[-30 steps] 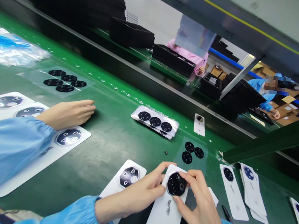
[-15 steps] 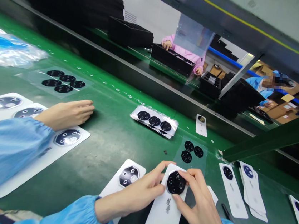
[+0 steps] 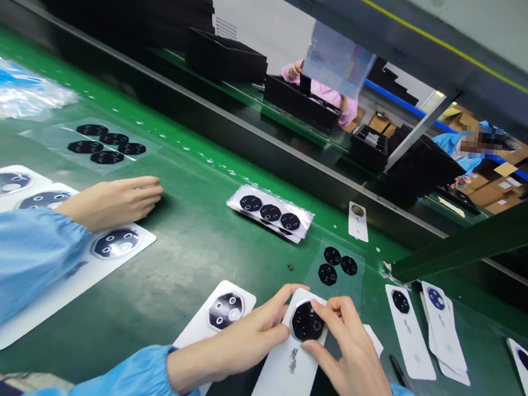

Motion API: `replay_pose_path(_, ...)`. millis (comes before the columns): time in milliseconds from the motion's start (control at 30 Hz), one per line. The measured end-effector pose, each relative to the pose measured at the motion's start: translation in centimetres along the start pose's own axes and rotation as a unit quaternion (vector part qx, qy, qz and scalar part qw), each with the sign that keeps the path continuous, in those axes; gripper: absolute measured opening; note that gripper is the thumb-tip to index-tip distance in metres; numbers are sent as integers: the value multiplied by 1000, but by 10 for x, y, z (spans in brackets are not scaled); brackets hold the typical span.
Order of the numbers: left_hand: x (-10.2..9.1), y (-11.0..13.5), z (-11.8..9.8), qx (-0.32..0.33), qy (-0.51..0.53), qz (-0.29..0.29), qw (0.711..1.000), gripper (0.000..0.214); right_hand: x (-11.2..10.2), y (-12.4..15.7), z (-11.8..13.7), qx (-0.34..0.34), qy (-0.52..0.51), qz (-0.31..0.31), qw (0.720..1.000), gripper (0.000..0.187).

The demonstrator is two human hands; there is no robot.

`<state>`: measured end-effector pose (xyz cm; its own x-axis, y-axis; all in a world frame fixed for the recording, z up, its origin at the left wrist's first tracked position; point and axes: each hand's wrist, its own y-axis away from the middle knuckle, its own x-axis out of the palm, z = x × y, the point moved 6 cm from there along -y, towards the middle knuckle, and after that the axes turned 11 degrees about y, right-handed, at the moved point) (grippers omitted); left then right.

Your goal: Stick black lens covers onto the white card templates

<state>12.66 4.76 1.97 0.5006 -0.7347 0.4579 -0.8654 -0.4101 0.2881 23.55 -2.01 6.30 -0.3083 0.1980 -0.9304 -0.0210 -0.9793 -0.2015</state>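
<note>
My left hand (image 3: 238,344) grips the top left edge of a long white back cover (image 3: 284,378) lying on the green belt (image 3: 190,259). My right hand (image 3: 352,364) has its thumb and fingertips pinched on the black octagonal camera piece (image 3: 307,322) seated at the cover's top end. A second white cover (image 3: 203,337) with a glossy lens ring lies just left of my left hand. A clear film (image 3: 332,288) carrying three black octagonal pieces lies just beyond my fingers.
A co-worker's hand (image 3: 113,201) in a blue sleeve rests on white covers at the left. A bag of black pieces (image 3: 269,213), another film of pieces (image 3: 103,145) and more white covers (image 3: 408,332) lie around. Black trays (image 3: 303,104) stand on the far line.
My right fingers have closed a little further over the black piece. Both hands stay on the cover. The view has drifted slightly, and a person in pink at the back has raised a hand.
</note>
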Motion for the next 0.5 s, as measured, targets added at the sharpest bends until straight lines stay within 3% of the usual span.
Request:
replay_pose_path(200, -4, 1, -2, 33, -40, -41, 998, 41, 1, 2, 3, 19, 23, 1, 1000, 43)
replay_pose_path(500, -2, -1, 4, 45, -62, -43, 996, 44, 2, -2, 9, 36, 74, 24, 996, 43)
